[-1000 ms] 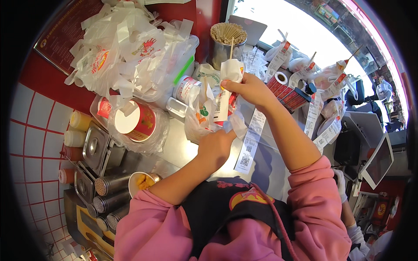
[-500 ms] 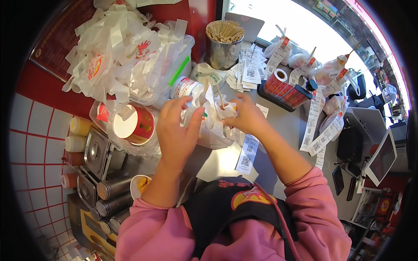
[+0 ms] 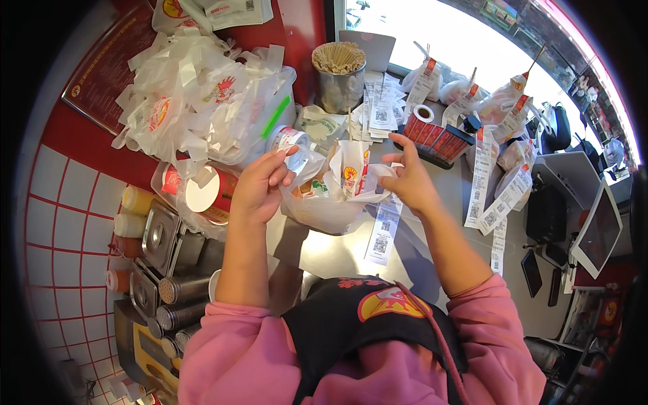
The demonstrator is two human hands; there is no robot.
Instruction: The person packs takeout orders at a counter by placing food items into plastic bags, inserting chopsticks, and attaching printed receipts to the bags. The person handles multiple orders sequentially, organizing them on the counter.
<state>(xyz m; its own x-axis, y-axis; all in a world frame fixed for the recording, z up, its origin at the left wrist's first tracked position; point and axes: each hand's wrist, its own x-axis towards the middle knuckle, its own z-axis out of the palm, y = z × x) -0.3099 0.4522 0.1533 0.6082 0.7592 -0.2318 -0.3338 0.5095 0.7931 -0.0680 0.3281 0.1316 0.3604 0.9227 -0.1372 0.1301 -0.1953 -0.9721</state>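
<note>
A white translucent plastic bag (image 3: 324, 214) stands on the counter between my hands, its mouth spread wide. Inside it are a paper sleeve (image 3: 350, 172) with a red-and-yellow emblem, a thin wooden stick rising beside it, and other wrapped items that I cannot make out. My left hand (image 3: 262, 182) is at the bag's left side, fingers curled in on its edge film. On the right side my right hand (image 3: 413, 177) has thumb and forefinger spread apart, with the thumb close to the bag's rim. A printed paper slip (image 3: 383, 236) lies just right of the bag.
Behind my left hand, plastic bags (image 3: 182, 101) overflow a clear bin. Red paper tubs (image 3: 217, 194) stand beside it. Further back are a metal canister of sticks (image 3: 339, 77) and receipts (image 3: 382, 108). A label roll holder (image 3: 435, 138), tied bags (image 3: 506, 111) and a tablet (image 3: 597, 226) occupy the right.
My right hand has let go of the stick and paper sleeve and moved right, its fingers opening. My left fingers have curled at the bag's edge. The bag's mouth is wider.
</note>
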